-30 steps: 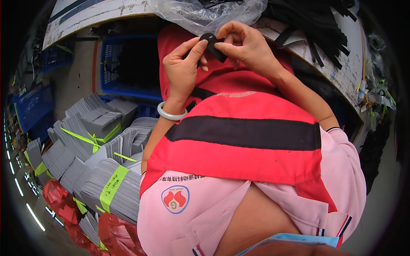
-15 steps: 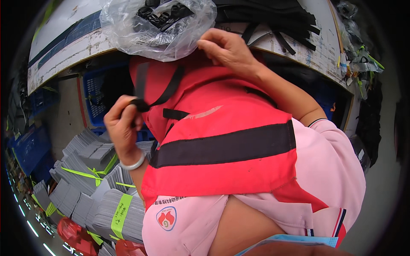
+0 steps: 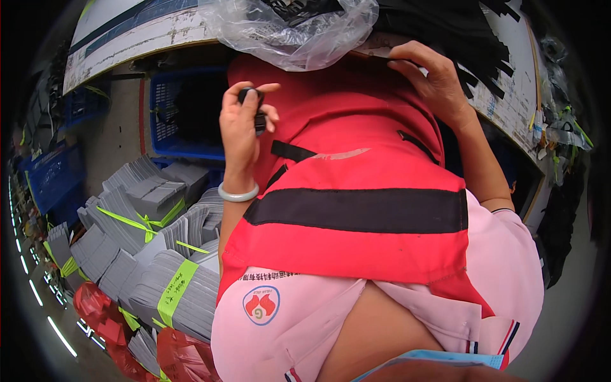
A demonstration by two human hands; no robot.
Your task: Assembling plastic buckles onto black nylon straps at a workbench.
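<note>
My left hand [image 3: 242, 127], with a pale bangle at its wrist, is raised over the left side of the red apron [image 3: 363, 127]. Its curled fingers hold a small black plastic piece [image 3: 260, 123], which looks like a buckle; more black shows by the thumb. My right hand [image 3: 433, 76] is at the table's front edge, beside a pile of black straps [image 3: 445, 35]. Its thumb and forefinger are bent toward each other, and whatever lies between them is too dark and small to name. A clear plastic bag [image 3: 296, 48] with black pieces inside sits between the hands, farther off.
The white worktable [image 3: 133, 48] spans the far side. Below it at left stands a blue crate [image 3: 156, 118] with dark contents. Bundles of grey strips [image 3: 175, 296] tied with yellow-green bands fill the lower left, next to red plastic bags [image 3: 184, 356].
My left hand has risen and turned palm inward; the black strap that hung from it no longer shows. My right hand has left the bag's edge for the black straps. The view has shifted.
</note>
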